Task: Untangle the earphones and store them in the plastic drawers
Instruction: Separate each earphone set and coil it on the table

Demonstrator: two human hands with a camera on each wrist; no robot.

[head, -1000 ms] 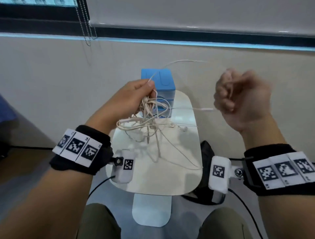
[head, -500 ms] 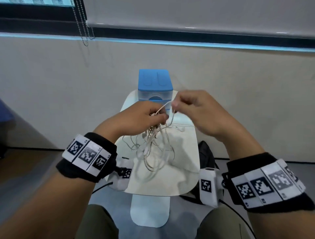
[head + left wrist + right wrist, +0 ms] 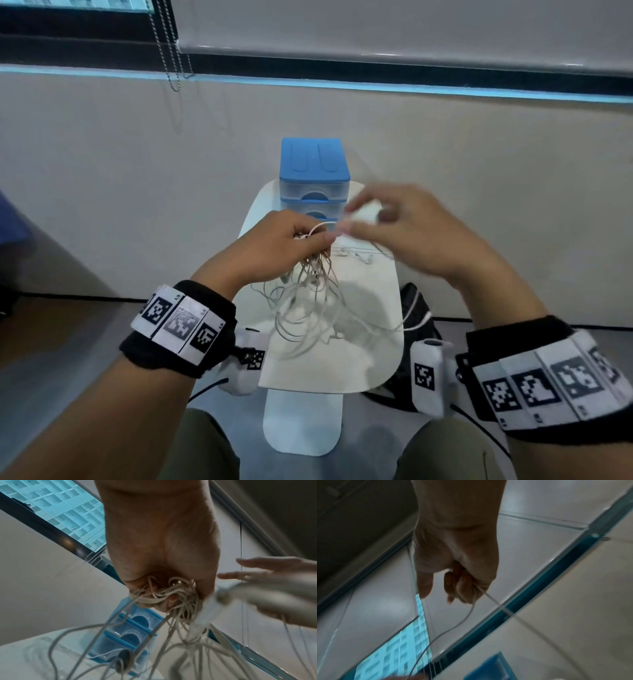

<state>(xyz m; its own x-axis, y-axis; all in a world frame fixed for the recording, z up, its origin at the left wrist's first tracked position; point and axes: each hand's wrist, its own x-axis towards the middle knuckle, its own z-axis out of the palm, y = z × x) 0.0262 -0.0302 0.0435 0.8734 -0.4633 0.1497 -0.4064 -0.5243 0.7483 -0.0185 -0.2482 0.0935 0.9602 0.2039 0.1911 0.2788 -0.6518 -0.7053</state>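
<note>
A tangle of white earphones (image 3: pixel 308 294) hangs from my left hand (image 3: pixel 318 236), which grips the knotted top of the bundle above the small white table (image 3: pixel 373 363). In the left wrist view the cords (image 3: pixel 163 596) bunch inside the curled fingers. My right hand (image 3: pixel 356 219), blurred, is right beside the left with its fingers on a cord loop. The right wrist view shows one cord (image 3: pixel 467 615) running through its curled fingers (image 3: pixel 462 588). Behind both hands, at the table's far end, stand the blue-topped plastic drawers (image 3: pixel 315 178), all closed.
A black bag (image 3: pixel 416 308) lies on the floor right of the table. A beige wall rises behind the drawers, with a window and a hanging bead chain (image 3: pixel 171 58) at the upper left. My knees are under the table's near edge.
My right hand, raised out to the right with a cord pulled taut, has come back to the bundle at my left hand. The left hand has dropped slightly with the tangle.
</note>
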